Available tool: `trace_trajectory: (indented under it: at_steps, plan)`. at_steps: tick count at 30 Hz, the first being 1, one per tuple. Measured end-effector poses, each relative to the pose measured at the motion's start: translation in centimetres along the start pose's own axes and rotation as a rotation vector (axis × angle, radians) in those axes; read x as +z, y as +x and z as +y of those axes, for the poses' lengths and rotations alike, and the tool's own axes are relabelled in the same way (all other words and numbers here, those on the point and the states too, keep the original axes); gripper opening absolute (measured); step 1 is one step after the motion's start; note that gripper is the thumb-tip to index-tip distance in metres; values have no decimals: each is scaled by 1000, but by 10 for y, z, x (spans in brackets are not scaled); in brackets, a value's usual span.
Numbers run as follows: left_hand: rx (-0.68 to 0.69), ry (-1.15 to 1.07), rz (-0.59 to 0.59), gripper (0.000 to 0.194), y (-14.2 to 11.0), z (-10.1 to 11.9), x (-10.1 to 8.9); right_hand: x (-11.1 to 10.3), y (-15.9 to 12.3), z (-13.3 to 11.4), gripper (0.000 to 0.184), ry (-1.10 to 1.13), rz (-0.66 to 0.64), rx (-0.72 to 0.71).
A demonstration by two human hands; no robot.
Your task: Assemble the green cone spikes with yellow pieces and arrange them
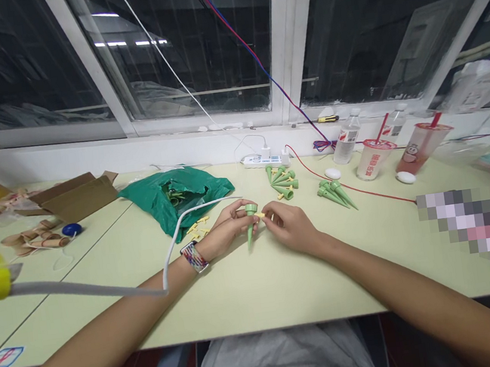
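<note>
My left hand (pixel 228 229), with a watch on its wrist, is closed round a green plastic plant-watering spike (pixel 250 231), held point down above the table. A small yellow valve piece (pixel 259 215) sticks out to the right near the top of the spike. The thumb and fingers of my right hand (pixel 289 226) pinch that yellow piece. Several loose yellow pieces (pixel 195 233) lie on the table behind my left wrist. Spikes with yellow pieces in them (pixel 285 184) are grouped ahead of my hands. More green spikes (pixel 336 192) lie to the right.
A green plastic bag (pixel 202 180) with green pieces inside stands behind my left hand. A white cable (pixel 165 272) crosses over my left forearm. At the right are drink cups (pixel 372 160), a water bottle (pixel 346 137) and a red wire (pixel 363 189). A power strip (pixel 262 160) lies by the window.
</note>
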State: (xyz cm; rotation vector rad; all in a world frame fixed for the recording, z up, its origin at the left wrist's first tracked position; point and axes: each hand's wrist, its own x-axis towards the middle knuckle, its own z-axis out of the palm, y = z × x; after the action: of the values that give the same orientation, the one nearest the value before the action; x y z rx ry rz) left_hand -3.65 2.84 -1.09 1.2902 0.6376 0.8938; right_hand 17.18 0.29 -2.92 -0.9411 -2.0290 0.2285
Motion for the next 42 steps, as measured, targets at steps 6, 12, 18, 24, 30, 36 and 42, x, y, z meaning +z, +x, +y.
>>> trace_trajectory:
  at_steps: [6,12,18,24,30,36,42]
  plan:
    - [-9,-2,-13,36,0,0,-1,-2,1,2,19,-46,-23,55]
    - [-13,14,-12,36,1,-2,-2,3,-2,1,8,29,14,-14]
    - [-15,-5,-30,36,0,0,1,1,0,3,24,-13,-3,61]
    - [-3,-3,-40,35,-1,-1,0,2,-1,0,12,59,30,-1]
    - [-6,45,-19,37,0,-1,0,4,0,-1,36,185,-76,217]
    - [-28,-116,-36,26,-2,4,6,6,1,-1,18,400,22,230]
    - [-88,-128,-59,25,-3,4,9,-4,1,-6,14,173,9,-10]
